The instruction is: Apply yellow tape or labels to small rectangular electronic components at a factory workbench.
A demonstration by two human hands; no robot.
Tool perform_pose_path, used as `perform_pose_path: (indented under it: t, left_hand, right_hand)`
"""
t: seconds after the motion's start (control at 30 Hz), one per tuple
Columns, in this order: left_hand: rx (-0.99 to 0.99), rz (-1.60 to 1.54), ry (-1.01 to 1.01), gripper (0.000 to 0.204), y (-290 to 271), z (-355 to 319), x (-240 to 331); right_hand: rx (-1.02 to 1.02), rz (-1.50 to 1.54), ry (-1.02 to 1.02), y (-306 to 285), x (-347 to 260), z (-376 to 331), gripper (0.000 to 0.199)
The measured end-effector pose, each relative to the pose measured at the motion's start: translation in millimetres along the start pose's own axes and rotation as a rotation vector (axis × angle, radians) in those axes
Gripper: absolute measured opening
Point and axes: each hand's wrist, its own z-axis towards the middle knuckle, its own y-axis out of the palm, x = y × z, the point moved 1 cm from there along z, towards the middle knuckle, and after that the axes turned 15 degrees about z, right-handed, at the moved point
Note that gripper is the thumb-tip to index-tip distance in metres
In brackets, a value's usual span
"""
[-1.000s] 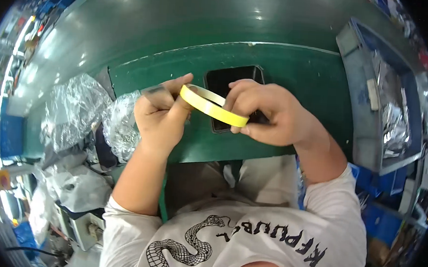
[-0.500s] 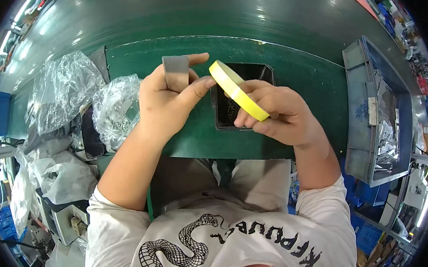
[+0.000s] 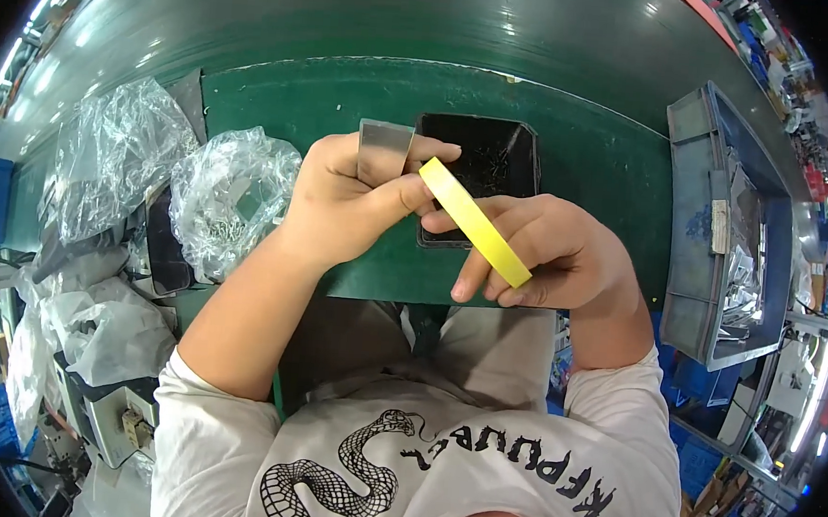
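Note:
A roll of yellow tape (image 3: 481,227) is tilted in my right hand (image 3: 577,256), gripped between the thumb and fingers at its near end. Between the fingers of my left hand (image 3: 336,200) sits a small flat grey metal piece (image 3: 387,141), standing up from the knuckles. My left thumb and fingertips meet the roll's far left end. Whether a strip of tape is pulled loose there is too small to tell. Just beyond both hands, a black plastic tray (image 3: 529,156) holds small dark bits, partly hidden by my fingers.
Clear plastic bags (image 3: 231,193) lie left on the green table (image 3: 349,86), one holding small metallic parts. A grey-blue crate (image 3: 682,229) with metal pieces stands at the right. Lower left is a metal box-like device (image 3: 115,420) beneath more plastic.
My left hand has shifted right with the metal piece. My right hand and the tape roll have moved slightly nearer to me, and the roll now slopes more steeply.

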Motion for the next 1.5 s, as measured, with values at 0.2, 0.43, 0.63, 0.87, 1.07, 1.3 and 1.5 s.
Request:
perform_pose_path:
  t: [0.2, 0.43, 0.63, 0.87, 1.07, 1.3, 1.5]
  left_hand:
    - [0.11, 0.067, -0.017, 0.023, -0.6, 2.0, 3.2]
    - [0.144, 0.117, -0.028, 0.036, -5.3, 4.2, 0.8]
    - [0.18, 0.134, 0.001, 0.035, -7.7, 2.3, -2.8]
    - [0.219, 0.639, 0.24, 0.015, -8.1, 5.0, 7.8]
    - [0.213, 0.845, 0.395, 0.037, -8.7, 6.4, 11.8]
    - [0.292, 0.696, 0.455, 0.038, -8.5, 4.5, 8.2]
    - [0.319, 0.685, 0.17, 0.023, -9.0, 3.5, 3.9]
  right_hand:
    - [0.105, -0.09, 0.027, -3.9, -2.8, -1.0, 0.016]
    - [0.302, 0.033, 0.11, -3.5, -6.7, -5.8, 0.035]
    - [0.34, 0.034, 0.173, -1.2, -6.3, -4.2, 0.038]
    - [0.289, -0.062, 0.165, -2.2, 1.0, -4.4, 0.036]
    - [0.351, -0.061, 0.175, -6.3, 2.0, -8.5, 0.024]
    - [0.391, -0.36, 0.029, -7.5, 5.5, -4.0, 0.015]
    - [0.389, -0.19, 0.044, -2.2, 6.6, -7.1, 0.011]
